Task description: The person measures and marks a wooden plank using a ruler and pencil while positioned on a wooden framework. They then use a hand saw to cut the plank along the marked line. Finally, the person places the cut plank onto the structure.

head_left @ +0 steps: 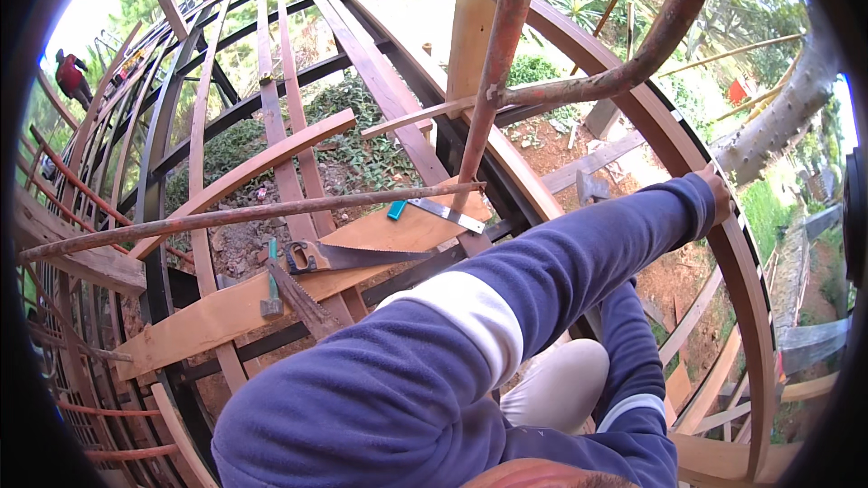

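My left arm stretches across to the right, and my left hand (pixel 721 195) is closed over the edge of a long curved wooden beam (pixel 669 137). A dark strip with pale marks runs along the beam's outer edge (pixel 743 226). My right forearm rises below the left sleeve, which hides the right hand. Left of my arms, a handsaw (pixel 348 258) with a wooden handle lies on planks. Beside it are a second, rusty saw blade (pixel 306 300) and a hammer (pixel 271 305) with a teal handle. A try square (pixel 448 214) with a teal stock rests on a board (pixel 389 228).
Rusty metal pipes (pixel 253 214) cross in front of me, one forking overhead (pixel 579 90). Wooden slats (pixel 197 154) lie over black metal beams, with gaps down to soil and plants. A tree trunk (pixel 782 117) stands at right. A person in red (pixel 70 77) is far left.
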The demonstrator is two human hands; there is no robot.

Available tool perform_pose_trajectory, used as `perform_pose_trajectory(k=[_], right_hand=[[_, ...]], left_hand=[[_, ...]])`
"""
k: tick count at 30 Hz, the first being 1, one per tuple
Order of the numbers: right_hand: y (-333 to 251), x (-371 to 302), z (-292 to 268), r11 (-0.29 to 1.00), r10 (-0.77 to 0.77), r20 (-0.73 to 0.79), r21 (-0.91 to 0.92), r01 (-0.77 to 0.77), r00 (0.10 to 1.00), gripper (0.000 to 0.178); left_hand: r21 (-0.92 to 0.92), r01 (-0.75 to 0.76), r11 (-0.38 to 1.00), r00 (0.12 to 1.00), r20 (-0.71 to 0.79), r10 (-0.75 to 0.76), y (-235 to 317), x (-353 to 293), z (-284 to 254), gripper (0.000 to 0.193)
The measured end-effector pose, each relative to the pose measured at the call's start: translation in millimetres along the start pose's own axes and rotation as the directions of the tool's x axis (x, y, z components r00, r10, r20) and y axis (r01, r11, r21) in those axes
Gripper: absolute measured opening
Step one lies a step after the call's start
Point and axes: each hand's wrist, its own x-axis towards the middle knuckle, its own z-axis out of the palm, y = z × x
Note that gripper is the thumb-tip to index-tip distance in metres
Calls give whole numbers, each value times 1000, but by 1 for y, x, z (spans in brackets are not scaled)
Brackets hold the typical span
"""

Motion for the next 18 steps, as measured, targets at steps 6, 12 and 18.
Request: perform_pose_trajectory(k=[6, 12, 18], right_hand=[[-66, 153, 21, 947, 121, -71, 307, -93, 990, 57], [-107, 298, 50, 788, -468, -445, 181, 588, 764, 46], [-268, 296, 13, 661, -614, -220, 380, 647, 758, 37]], left_hand=[[-73, -39, 997, 999, 0, 39, -2, -9, -2, 24], [17, -118, 993, 980, -158, 119, 7, 16, 24, 24], [95, -155, 983, 980, -109, 165, -17, -27, 22, 43]])
